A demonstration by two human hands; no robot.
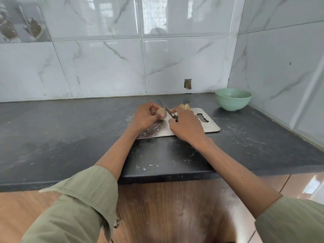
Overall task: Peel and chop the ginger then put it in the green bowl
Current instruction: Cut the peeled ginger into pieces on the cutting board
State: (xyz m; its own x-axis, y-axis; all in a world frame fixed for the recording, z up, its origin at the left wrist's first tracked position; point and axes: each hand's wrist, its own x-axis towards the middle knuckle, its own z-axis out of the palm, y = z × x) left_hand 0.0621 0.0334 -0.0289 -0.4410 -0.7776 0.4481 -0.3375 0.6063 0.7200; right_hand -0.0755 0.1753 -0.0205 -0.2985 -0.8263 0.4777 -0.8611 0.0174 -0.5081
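Glossy marble-look tiles (105, 67), matt dark counter (70, 128), seemingly metal board (212, 128).

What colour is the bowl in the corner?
The bowl is pale green, seen in the head view.

Bare surface (228, 137) is lying open between the cutting board (210, 128) and green bowl (233, 101); walls are crowding the bowl.

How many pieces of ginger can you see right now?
2: one ginger piece held in the left hand, another ginger chunk on the cutting board behind the right hand, partly hidden.
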